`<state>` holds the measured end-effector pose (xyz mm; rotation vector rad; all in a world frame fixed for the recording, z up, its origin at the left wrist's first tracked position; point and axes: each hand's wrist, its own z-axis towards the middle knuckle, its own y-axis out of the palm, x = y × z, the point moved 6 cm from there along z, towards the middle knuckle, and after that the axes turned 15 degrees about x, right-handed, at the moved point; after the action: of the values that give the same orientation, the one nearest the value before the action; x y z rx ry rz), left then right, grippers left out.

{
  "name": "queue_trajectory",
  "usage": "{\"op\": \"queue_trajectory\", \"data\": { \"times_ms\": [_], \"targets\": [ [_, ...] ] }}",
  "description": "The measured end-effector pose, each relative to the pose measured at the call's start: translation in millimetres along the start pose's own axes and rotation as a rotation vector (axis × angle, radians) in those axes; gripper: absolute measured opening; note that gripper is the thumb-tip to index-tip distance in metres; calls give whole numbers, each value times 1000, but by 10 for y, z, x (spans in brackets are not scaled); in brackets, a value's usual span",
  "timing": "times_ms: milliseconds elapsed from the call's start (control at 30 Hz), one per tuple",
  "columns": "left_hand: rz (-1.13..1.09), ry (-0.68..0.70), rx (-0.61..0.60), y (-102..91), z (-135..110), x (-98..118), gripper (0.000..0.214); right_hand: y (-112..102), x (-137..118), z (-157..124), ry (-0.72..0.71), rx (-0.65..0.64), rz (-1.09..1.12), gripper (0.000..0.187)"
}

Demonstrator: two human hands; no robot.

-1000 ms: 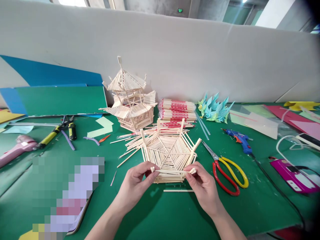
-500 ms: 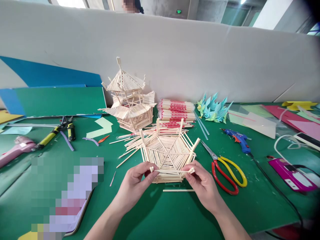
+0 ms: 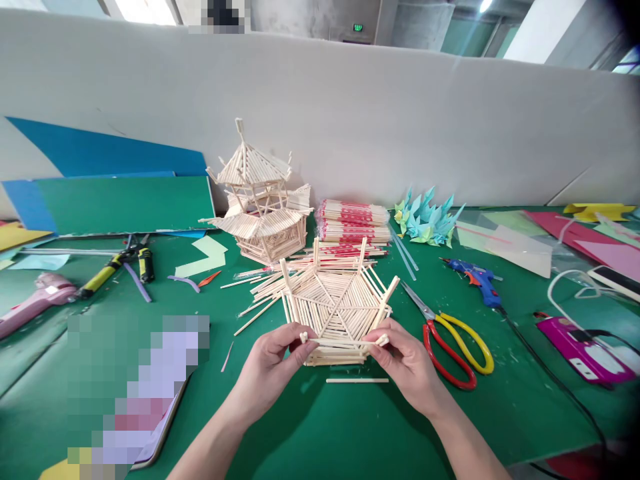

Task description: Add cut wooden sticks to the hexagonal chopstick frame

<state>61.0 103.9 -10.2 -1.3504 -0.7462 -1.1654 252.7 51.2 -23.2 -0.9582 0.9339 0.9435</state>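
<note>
A six-sided base of pale wooden sticks lies in front of me, with short posts rising at its corners. At its near side my left hand pinches the left end of a thin wooden stick, beside the top of a post. My right hand pinches the same stick's right end, by the top of another post. Fingers partly cover both ends, so I cannot tell whether they are joined to the posts. A loose wooden stick lies on the green table just below the base.
Behind stand a stick pagoda model and wrapped stick bundles. Scissors, a blue glue gun and a magenta box with cables lie right. Pliers, a pink tool and a blurred phone-like object lie left.
Both hands stay at the base's near side with the stick between them. The view shifts very slightly, and a person behind the partition has moved left.
</note>
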Motion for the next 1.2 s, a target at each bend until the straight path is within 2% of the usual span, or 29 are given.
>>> {"op": "queue_trajectory", "data": {
  "times_ms": [300, 433, 767, 900, 1000, 1100, 1200],
  "targets": [
    [-24, -47, 39, -20, -21, -72, 14, -8, 56, -44, 62, 13, -17, 18],
    [-49, -53, 40, -21, -16, -58, 14, -5, 42, -52, 46, 33, 0, 12],
    [-53, -48, 34, -8, -30, -36, 14, -6, 15, -41, 38, 51, -12, 12],
    [-27, -15, 66, -78, -79, -70, 23, -126, 38, -136, 73, 100, -7, 26],
    [105, 126, 173, -190, -134, 14, 37, -421, 95, -208, 78, 260, -144, 24],
    [301, 435, 329, -253, -230, 265, 37, -874, 179, -239, 60, 502, -464, 22],
    [434, 740, 363, -145, -365, 506, 33, -1253, 296, -202, 55, 589, -639, 24]
  ]
}}
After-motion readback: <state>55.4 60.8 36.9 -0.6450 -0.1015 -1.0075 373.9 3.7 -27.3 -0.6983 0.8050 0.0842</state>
